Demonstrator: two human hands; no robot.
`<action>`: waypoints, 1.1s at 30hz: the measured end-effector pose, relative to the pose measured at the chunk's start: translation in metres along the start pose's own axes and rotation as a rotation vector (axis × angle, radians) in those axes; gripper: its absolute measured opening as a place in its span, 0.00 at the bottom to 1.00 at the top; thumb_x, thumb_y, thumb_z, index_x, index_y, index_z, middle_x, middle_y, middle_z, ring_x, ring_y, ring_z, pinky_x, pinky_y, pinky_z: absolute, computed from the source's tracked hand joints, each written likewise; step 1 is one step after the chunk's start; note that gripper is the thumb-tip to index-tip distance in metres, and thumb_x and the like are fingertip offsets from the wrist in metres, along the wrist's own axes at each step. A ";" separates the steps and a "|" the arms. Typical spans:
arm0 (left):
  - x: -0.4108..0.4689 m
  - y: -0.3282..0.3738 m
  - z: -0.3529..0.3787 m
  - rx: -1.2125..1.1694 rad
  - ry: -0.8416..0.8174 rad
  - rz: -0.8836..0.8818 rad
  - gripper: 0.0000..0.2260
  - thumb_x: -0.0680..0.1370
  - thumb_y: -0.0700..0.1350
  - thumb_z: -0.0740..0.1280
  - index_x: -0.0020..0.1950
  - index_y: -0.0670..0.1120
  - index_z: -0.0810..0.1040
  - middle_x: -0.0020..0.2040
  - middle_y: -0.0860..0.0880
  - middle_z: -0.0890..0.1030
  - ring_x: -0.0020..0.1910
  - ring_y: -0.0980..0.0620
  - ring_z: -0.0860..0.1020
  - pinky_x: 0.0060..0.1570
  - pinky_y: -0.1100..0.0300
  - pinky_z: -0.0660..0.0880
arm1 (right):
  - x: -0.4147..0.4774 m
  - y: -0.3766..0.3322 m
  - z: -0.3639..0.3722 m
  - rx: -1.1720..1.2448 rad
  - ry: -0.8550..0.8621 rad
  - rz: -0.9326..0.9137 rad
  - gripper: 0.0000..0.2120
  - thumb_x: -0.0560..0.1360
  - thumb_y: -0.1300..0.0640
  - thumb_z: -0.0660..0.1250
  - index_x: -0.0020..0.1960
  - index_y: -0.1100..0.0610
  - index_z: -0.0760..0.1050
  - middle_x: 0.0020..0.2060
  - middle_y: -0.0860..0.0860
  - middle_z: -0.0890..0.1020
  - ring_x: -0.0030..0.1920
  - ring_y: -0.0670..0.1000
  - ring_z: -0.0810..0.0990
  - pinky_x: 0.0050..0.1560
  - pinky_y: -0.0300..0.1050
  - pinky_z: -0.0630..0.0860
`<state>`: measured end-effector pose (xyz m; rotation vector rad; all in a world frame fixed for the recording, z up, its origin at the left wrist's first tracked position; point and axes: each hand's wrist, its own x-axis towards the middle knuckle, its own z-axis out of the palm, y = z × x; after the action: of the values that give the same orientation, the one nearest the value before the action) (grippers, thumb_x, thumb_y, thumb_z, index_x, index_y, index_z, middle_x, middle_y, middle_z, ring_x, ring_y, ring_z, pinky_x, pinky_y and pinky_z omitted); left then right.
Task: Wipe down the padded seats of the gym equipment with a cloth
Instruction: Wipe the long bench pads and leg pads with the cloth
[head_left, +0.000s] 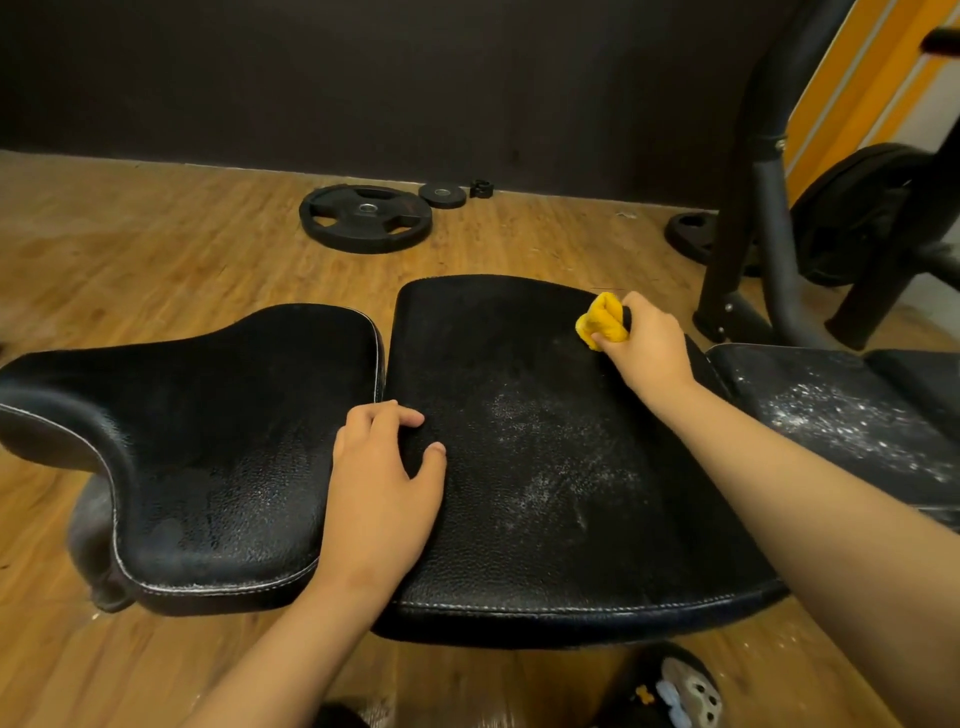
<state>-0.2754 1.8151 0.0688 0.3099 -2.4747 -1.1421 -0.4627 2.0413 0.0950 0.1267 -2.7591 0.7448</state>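
Two black padded seat pads lie side by side: a curved left pad (218, 447) and a wider middle pad (530, 467) dusted with white specks. My left hand (382, 493) rests across the gap between them, fingers loosely bent on the middle pad's left edge. My right hand (647, 345) grips a bunched yellow cloth (602, 322) and holds it on the far right corner of the middle pad. A third pad (841, 410) to the right carries heavier white dust.
Wooden floor (130, 249) surrounds the bench. A large weight plate (366, 218), a small plate (442, 195) and a collar (480, 188) lie near the dark wall. A black machine frame (753, 208) with plates stands at right. A shoe (685, 691) shows at the bottom.
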 end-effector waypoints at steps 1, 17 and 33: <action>0.000 0.000 0.000 0.001 -0.003 -0.004 0.11 0.77 0.46 0.67 0.59 0.49 0.75 0.58 0.57 0.68 0.60 0.61 0.64 0.59 0.65 0.60 | -0.004 -0.004 0.001 0.005 0.013 -0.001 0.14 0.74 0.55 0.71 0.55 0.59 0.72 0.48 0.54 0.79 0.48 0.52 0.76 0.43 0.45 0.68; 0.001 0.001 -0.001 0.018 -0.011 -0.018 0.10 0.77 0.45 0.68 0.58 0.49 0.76 0.59 0.56 0.70 0.65 0.56 0.68 0.61 0.64 0.61 | -0.023 -0.009 0.004 0.007 -0.080 -0.276 0.11 0.74 0.53 0.70 0.48 0.58 0.71 0.41 0.53 0.76 0.43 0.51 0.74 0.41 0.47 0.69; 0.001 0.001 -0.002 0.028 -0.028 -0.025 0.10 0.77 0.45 0.68 0.58 0.50 0.76 0.59 0.57 0.69 0.67 0.54 0.68 0.62 0.63 0.61 | -0.002 0.030 -0.016 -0.094 -0.049 -0.166 0.11 0.74 0.52 0.70 0.49 0.57 0.71 0.42 0.50 0.76 0.43 0.50 0.75 0.40 0.43 0.65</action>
<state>-0.2751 1.8145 0.0711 0.3356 -2.5191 -1.1303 -0.4618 2.0750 0.0934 0.3538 -2.7809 0.5746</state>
